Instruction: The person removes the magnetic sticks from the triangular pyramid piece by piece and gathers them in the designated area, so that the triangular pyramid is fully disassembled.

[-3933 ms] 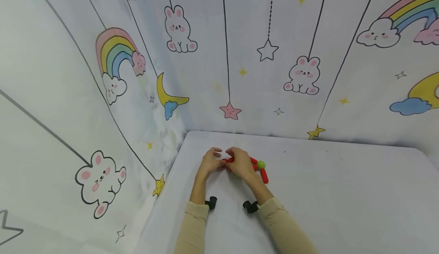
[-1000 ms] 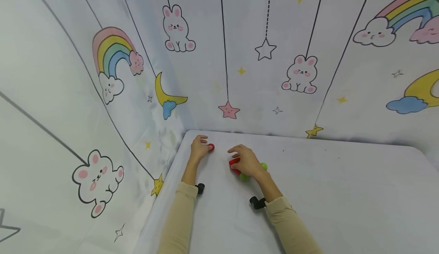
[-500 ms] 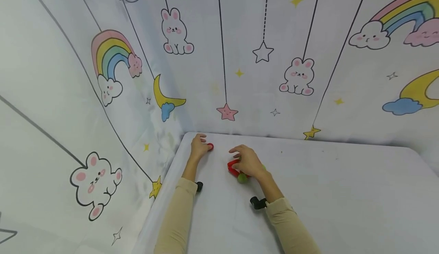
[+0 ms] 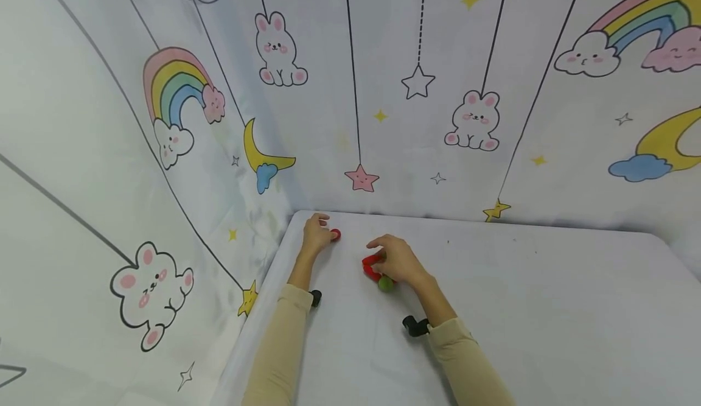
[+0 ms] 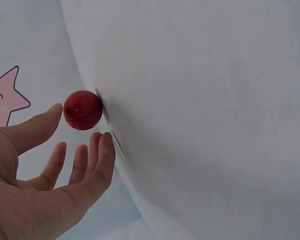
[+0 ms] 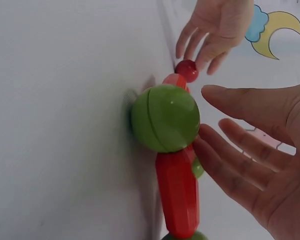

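My left hand [image 4: 316, 233] is at the far left of the table, its fingers loosely spread. Beside its thumb tip lies a red ball [image 5: 83, 110], with a fingertip just below it in the left wrist view. My right hand [image 4: 398, 259] reaches over a toy frame of red rods [image 6: 178, 192] joined by green balls [image 6: 165, 118]. Its thumb and fingers are parted around the frame's near side, and the fingertips come right up to a green ball in the right wrist view. In the head view the hand hides part of the frame.
A white-covered table [image 4: 520, 308] ends at a back wall of cloth with printed rabbits, stars and rainbows. Black wrist cameras [image 4: 416, 325] sit on both wrists.
Over the longer span, my left hand has moved away to the far left with the red ball. My right hand has stayed at the rod frame, which has turned. The last half second shows little motion.
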`<act>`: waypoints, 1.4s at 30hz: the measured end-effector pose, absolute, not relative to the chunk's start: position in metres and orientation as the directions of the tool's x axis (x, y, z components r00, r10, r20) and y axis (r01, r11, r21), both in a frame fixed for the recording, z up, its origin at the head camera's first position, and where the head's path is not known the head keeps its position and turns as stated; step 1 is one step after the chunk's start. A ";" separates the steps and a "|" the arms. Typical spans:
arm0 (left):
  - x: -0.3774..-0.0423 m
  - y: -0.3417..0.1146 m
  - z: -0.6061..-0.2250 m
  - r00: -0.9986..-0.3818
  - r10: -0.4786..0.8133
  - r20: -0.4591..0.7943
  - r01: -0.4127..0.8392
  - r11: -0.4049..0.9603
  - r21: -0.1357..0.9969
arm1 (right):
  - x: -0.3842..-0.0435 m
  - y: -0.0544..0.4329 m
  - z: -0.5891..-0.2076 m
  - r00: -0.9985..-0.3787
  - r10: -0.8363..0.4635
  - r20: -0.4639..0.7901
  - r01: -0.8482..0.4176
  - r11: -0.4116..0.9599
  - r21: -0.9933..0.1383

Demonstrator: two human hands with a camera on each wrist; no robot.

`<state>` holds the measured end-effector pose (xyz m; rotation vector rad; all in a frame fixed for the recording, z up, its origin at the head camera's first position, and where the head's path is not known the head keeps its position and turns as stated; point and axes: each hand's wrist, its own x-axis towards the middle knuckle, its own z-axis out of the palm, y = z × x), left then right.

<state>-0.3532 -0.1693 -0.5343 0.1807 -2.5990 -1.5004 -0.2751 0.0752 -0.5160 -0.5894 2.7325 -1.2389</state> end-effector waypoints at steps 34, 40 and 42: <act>-0.272 -0.117 -0.523 -1.000 0.025 0.003 0.012 0.379 0.925 | -0.251 0.095 -0.524 -0.872 -0.474 0.120 -0.430 0.627 -0.650; -0.263 -0.107 -0.528 -0.995 0.057 -0.084 -0.050 0.448 0.893 | -0.248 0.095 -0.523 -0.871 -0.476 0.124 -0.435 0.628 -0.646; -0.262 -0.105 -0.530 -0.994 0.057 -0.095 -0.057 0.476 0.877 | -0.248 0.096 -0.522 -0.864 -0.486 0.131 -0.448 0.624 -0.641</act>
